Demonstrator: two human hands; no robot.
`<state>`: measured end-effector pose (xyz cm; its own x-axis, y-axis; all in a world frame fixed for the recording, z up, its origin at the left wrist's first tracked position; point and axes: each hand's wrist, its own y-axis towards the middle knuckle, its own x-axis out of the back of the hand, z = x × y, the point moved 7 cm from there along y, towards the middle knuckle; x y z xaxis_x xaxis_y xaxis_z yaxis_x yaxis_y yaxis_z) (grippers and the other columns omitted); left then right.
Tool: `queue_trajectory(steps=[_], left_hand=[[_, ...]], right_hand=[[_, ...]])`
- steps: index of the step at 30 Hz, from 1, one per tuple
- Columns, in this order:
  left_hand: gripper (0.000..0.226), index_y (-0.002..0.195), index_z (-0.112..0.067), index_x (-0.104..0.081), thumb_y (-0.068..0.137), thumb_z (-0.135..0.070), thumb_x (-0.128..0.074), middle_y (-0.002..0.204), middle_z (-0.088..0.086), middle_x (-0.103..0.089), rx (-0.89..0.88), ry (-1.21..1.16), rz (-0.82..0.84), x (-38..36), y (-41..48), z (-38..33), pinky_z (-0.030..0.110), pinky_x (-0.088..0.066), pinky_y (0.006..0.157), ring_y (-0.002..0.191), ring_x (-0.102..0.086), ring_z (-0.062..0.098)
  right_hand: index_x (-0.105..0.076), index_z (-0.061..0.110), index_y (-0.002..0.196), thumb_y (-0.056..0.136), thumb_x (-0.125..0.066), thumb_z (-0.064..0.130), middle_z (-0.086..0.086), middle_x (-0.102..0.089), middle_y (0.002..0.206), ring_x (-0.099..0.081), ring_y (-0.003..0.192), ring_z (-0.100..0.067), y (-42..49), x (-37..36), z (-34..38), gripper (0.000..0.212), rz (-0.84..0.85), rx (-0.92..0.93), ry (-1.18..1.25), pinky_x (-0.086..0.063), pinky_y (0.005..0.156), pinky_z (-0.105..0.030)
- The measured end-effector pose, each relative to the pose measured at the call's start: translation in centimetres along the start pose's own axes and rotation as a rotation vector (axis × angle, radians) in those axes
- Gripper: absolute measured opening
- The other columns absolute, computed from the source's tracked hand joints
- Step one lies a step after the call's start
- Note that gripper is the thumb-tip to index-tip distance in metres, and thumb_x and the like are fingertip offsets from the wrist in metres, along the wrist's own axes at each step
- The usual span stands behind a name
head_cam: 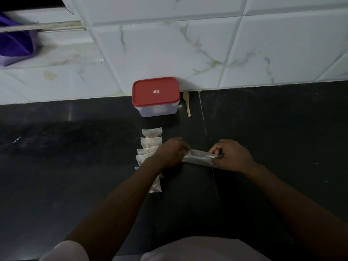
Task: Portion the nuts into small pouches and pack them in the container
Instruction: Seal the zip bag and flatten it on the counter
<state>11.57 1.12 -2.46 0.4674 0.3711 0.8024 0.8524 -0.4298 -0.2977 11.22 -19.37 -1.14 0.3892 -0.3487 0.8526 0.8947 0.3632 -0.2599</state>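
Note:
A clear plastic container with a shut red lid [155, 94] stands at the back of the black counter [75, 147], against the tiled wall. In front of it several small clear pouches with nuts [151, 142] lie overlapping in a row toward me; my left forearm hides the nearer ones. Both hands hold one more clear pouch [199, 156] just above the counter. My left hand [172, 150] pinches its left end and my right hand [230, 155] pinches its right end. Its contents are hard to make out.
A small wooden spoon [187, 102] lies to the right of the container. White marble-look tiles [188, 44] form the back wall. A purple cloth [14, 42] hangs at the upper left by a window ledge.

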Motion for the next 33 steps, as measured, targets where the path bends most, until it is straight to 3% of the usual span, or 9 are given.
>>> queue_trajectory(steps=[3, 6, 9, 11, 15, 18, 20, 22, 33], left_hand=[[0.02, 0.112, -0.021, -0.07, 0.094, -0.014, -0.066, 0.114, -0.005, -0.06, -0.09, 0.012, -0.16, 1.1, -0.2, -1.0, 0.028, -0.051, 0.09, 0.107, -0.057, 0.011], [0.017, 0.105, -0.02, -0.069, 0.091, -0.012, -0.068, 0.113, -0.001, -0.061, -0.182, 0.122, -0.244, 1.1, -0.6, -2.6, 0.026, -0.046, 0.088, 0.107, -0.056, 0.015], [0.022, 0.108, -0.024, -0.067, 0.086, -0.019, -0.069, 0.121, -0.002, -0.06, -0.139, 0.264, -0.145, -0.3, -0.9, -2.8, 0.034, -0.04, 0.1, 0.117, -0.053, 0.018], [0.029, 0.109, -0.028, -0.066, 0.081, -0.031, -0.07, 0.123, -0.005, -0.059, -0.066, 0.308, -0.071, -1.0, -1.3, -2.5, 0.038, -0.035, 0.105, 0.12, -0.051, 0.016], [0.028, 0.116, -0.027, -0.061, 0.091, -0.038, -0.062, 0.13, -0.002, -0.052, -0.107, 0.263, -0.222, -0.9, -2.4, -3.9, 0.036, -0.036, 0.107, 0.124, -0.048, 0.017], [0.054, 0.152, -0.023, -0.04, 0.102, -0.04, -0.05, 0.162, 0.001, -0.033, -0.144, 0.227, -0.23, -2.8, -2.8, -4.3, 0.039, -0.021, 0.123, 0.15, -0.028, 0.02], [0.066, 0.162, -0.019, -0.019, 0.106, -0.045, -0.041, 0.172, 0.002, -0.009, -0.146, 0.256, -0.137, -5.0, -2.9, -3.9, 0.037, -0.002, 0.127, 0.158, -0.002, 0.018], [0.071, 0.163, -0.015, -0.009, 0.107, -0.05, -0.033, 0.172, 0.003, 0.002, -0.143, 0.268, -0.096, -6.7, -3.2, -3.2, 0.037, 0.003, 0.129, 0.158, 0.009, 0.016], [0.077, 0.164, -0.012, -0.007, 0.104, -0.057, -0.027, 0.172, 0.008, 0.001, -0.183, 0.378, -0.128, -8.9, -3.1, -2.0, 0.041, 0.002, 0.129, 0.158, 0.009, 0.021]], right_hand=[[-0.067, 0.037, 0.094, 0.075, -0.082, 0.034, 0.017, -0.054, 0.082, -0.051, 0.077, -0.002, -1.6, 0.8, 1.1, 0.024, -0.119, 0.044, -0.087, -0.033, 0.058, -0.019], [-0.064, 0.033, 0.099, 0.079, -0.078, 0.035, 0.015, -0.055, 0.093, -0.057, 0.086, -0.008, -3.5, -0.9, 2.1, 0.024, -0.141, 0.059, -0.139, -0.031, 0.06, -0.019], [-0.065, 0.03, 0.104, 0.082, -0.07, 0.055, 0.01, -0.059, 0.101, -0.06, 0.09, -0.013, -5.0, -3.9, 2.3, 0.034, -0.1, 0.04, -0.167, -0.042, 0.066, -0.025], [-0.068, 0.027, 0.097, 0.083, -0.062, 0.059, 0.008, -0.06, 0.096, -0.058, 0.084, -0.015, -5.7, -4.2, 2.3, 0.035, -0.241, 0.086, -0.152, -0.047, 0.066, -0.032], [-0.064, 0.024, 0.119, 0.094, -0.048, 0.048, 0.003, -0.058, 0.132, -0.056, 0.117, -0.018, -6.7, -4.1, 2.2, 0.039, -0.371, 0.051, -0.093, -0.05, 0.093, -0.04], [-0.042, 0.019, 0.153, 0.1, -0.035, 0.055, 0.0, -0.032, 0.165, -0.028, 0.152, -0.021, -6.4, -5.6, 2.7, 0.064, -0.299, 0.004, -0.116, -0.029, 0.122, -0.045], [-0.023, 0.019, 0.161, 0.1, -0.023, 0.064, 0.0, -0.013, 0.17, -0.008, 0.158, -0.017, -6.2, -7.4, 2.5, 0.077, -0.197, -0.046, -0.135, -0.015, 0.127, -0.046], [-0.013, 0.019, 0.163, 0.097, -0.015, 0.069, 0.0, -0.003, 0.171, 0.001, 0.158, -0.015, -6.2, -8.7, 2.2, 0.083, -0.132, -0.066, -0.158, -0.011, 0.128, -0.046], [-0.006, 0.016, 0.163, 0.095, -0.018, 0.07, -0.003, 0.001, 0.171, 0.002, 0.158, -0.018, -6.4, -9.9, 2.1, 0.088, -0.112, -0.04, -0.162, -0.01, 0.128, -0.046]])
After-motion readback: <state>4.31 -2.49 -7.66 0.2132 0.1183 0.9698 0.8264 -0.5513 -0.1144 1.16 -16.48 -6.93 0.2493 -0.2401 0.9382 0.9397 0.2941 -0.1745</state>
